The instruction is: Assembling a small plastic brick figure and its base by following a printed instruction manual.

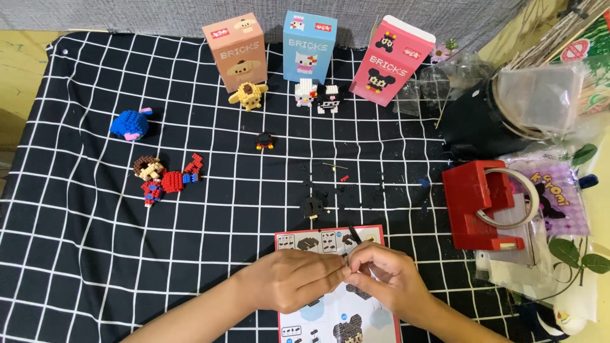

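**Tiny brick pressed together over the instruction sheet**

The left hand (293, 279) and right hand (386, 274) meet fingertip to fingertip, fingers closed on a small black brick piece (347, 259), barely visible, above the instruction sheet (330, 240). Best to press squarely, close above the sheet. A black grid cloth covers the tabletop (76, 254); loose black bricks (312, 204) lie just beyond.

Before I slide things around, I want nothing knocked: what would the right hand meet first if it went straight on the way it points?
Probably the left hand: the right hand points toward it, fingertips already touching.
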